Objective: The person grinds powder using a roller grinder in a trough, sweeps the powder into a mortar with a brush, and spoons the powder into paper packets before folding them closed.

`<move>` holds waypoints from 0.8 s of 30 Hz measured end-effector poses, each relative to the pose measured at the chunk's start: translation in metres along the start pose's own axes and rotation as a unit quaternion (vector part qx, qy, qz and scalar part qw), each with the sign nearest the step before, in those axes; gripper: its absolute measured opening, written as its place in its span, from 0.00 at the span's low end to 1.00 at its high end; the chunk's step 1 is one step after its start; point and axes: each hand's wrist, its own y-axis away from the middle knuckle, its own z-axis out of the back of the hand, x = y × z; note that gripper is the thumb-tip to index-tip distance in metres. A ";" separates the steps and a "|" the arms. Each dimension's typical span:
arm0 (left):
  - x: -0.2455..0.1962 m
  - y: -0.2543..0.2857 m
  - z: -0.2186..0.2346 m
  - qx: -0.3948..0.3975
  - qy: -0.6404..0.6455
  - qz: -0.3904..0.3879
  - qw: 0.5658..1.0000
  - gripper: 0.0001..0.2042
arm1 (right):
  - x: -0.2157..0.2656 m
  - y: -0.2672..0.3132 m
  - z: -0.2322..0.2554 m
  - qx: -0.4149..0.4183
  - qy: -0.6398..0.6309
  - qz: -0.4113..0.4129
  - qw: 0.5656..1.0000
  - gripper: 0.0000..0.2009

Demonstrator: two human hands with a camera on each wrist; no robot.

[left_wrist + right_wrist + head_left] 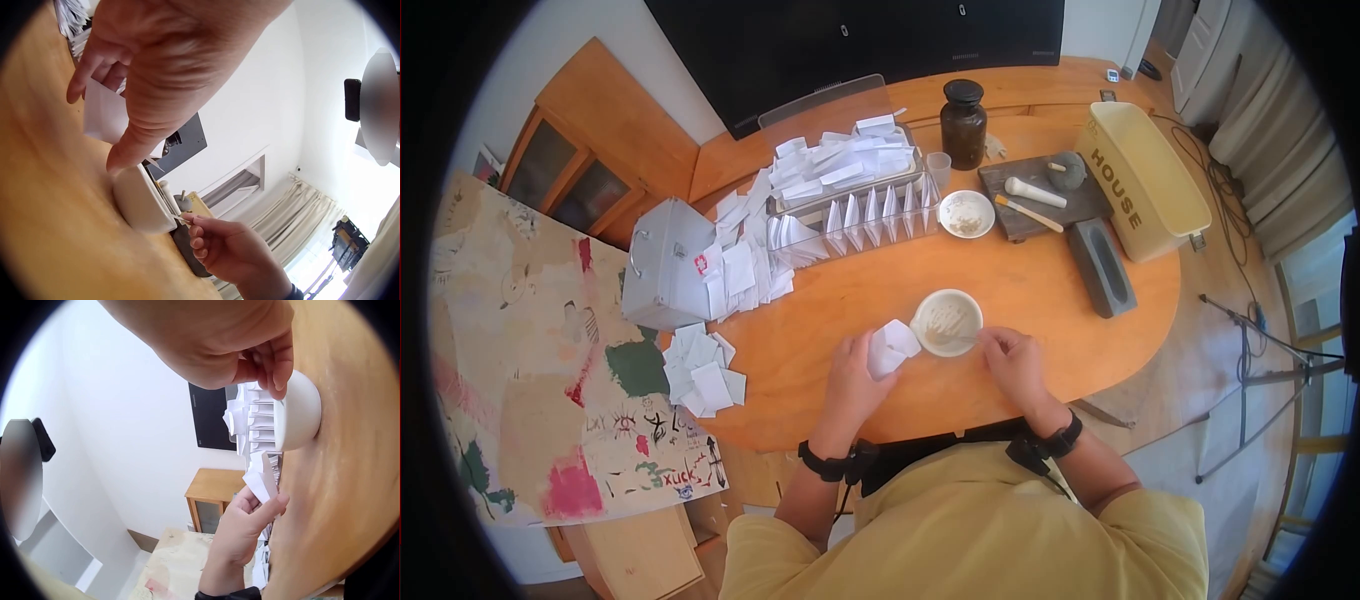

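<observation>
A white bowl [930, 306] with a small lip stands on the wooden table in front of the person, pale powder smeared over its inside. My left hand [852, 383] holds a folded white paper packet [893, 346] close beside the bowl's lip, its thumb on one side and fingers on the other. At the opposite rim, my right hand [1020, 374] pinches a thin, pale stick-like tool [964, 339] between thumb and fingertips. The tool's far end reaches down into the bowl. In the right wrist view the packet [260, 480] stands with its upper edge folded apart.
Behind the bowl is a clear organizer [855, 232] full of white packets. Loose packets [705, 375] lie left, by a silver case [665, 262]. At right stand a powder dish [966, 197], a board [1012, 222] with pestle and brush, a grey trough [1100, 268], a bin [1140, 190] and a dark jar [963, 130].
</observation>
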 end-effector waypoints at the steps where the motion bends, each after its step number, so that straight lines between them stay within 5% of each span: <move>1: 0.000 0.000 0.000 0.000 0.001 -0.003 1.000 0.31 | 0.001 -0.001 0.000 0.009 -0.033 -0.033 0.999 0.09; 10: -0.007 -0.006 -0.003 0.004 0.015 -0.010 1.000 0.30 | 0.000 -0.002 0.006 0.014 -0.189 -0.034 0.981 0.08; 13: -0.010 -0.006 -0.006 0.008 0.017 -0.019 1.000 0.31 | 0.018 0.007 0.001 0.023 -0.124 0.033 0.991 0.08; 16: -0.012 -0.007 -0.008 0.016 0.027 -0.020 0.999 0.31 | 0.018 0.008 -0.005 0.047 0.042 0.213 0.975 0.07; 19: -0.005 -0.006 -0.010 0.003 0.033 -0.011 0.999 0.31 | 0.019 0.008 -0.009 -0.007 -0.023 0.195 0.981 0.06; 24: 0.004 -0.003 -0.005 -0.003 0.024 0.006 1.000 0.32 | -0.002 -0.011 0.004 -0.058 0.069 0.166 0.982 0.06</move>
